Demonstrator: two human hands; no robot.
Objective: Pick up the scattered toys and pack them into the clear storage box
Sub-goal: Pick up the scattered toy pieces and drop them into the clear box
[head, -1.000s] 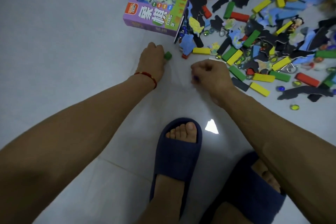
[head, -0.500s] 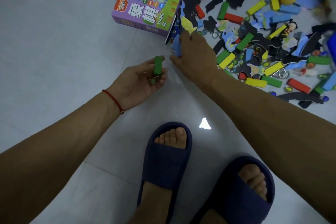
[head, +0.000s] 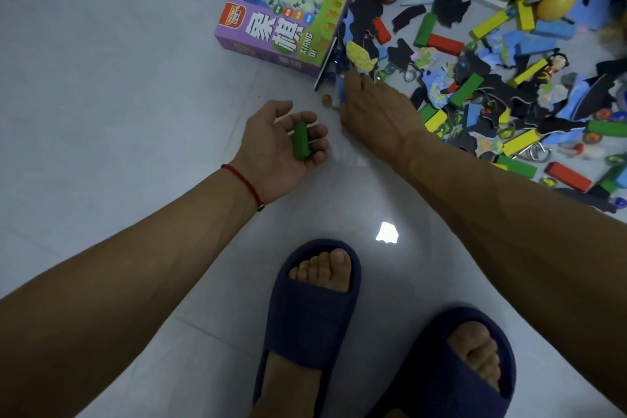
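Green block (head: 300, 140) now lies flat across the upturned palm of the left hand (head: 276, 149), where half a second ago it stood pinched upright; the fingers curl loosely round it, so one toy is gathered and waits for the clear box, which is out of view. The right hand (head: 376, 112) has stayed at the pile's edge beside the purple game box (head: 258, 44), fingers seemingly on a blue piece (head: 341, 88), though its grip is hidden

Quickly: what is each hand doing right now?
Left hand: palm up, fingers loosely curled around a green block.
Right hand: reaching into the toys; grip cannot be told.
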